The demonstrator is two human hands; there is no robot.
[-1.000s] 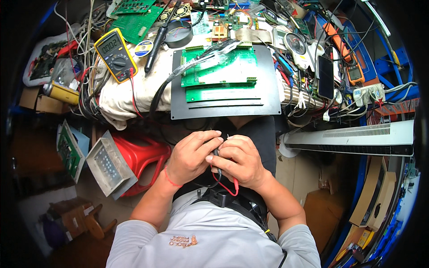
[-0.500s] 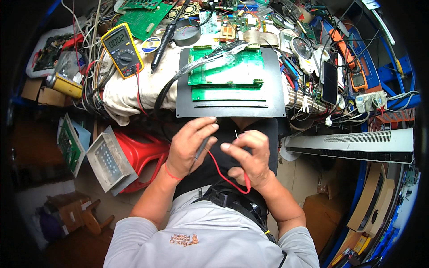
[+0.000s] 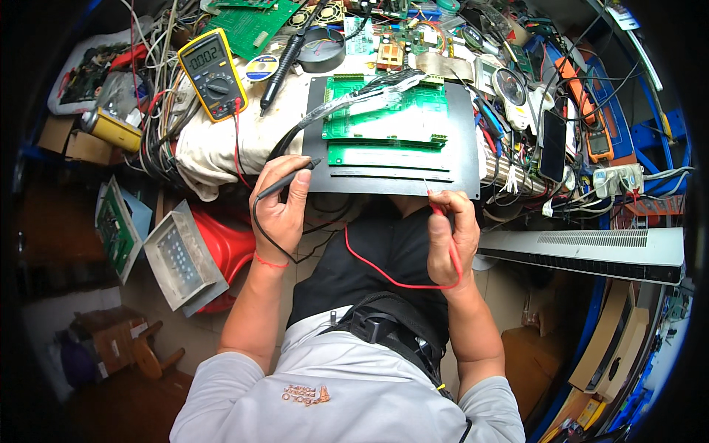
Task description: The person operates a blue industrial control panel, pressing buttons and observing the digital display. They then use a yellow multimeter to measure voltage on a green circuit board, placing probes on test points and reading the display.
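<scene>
In my left hand (image 3: 283, 199) is a black test probe (image 3: 284, 179), pinched between thumb and fingers with its tip toward the panel's left side. My right hand (image 3: 452, 235) grips a red test probe (image 3: 452, 251); its thin metal tip reaches over the front edge of a dark flat panel (image 3: 316, 166). Whether that tip touches anything I cannot tell. Green circuit boards (image 3: 391, 125) lie on the panel, with a bundle of wrapped cables (image 3: 369, 94) across them. A yellow multimeter (image 3: 213, 75) with a lit display rests at the back left, red and black leads plugged in.
A soldering iron (image 3: 284, 66) and a solder spool (image 3: 262, 67) lie near the multimeter. Tangled wires, a phone (image 3: 552, 145) and a power strip (image 3: 619, 181) crowd the right side. Below left are a red stool (image 3: 221, 240) and a metal box (image 3: 185, 258).
My hands have moved apart and up toward the panel. The black probe now points right and the red probe forward. The view has shifted slightly.
</scene>
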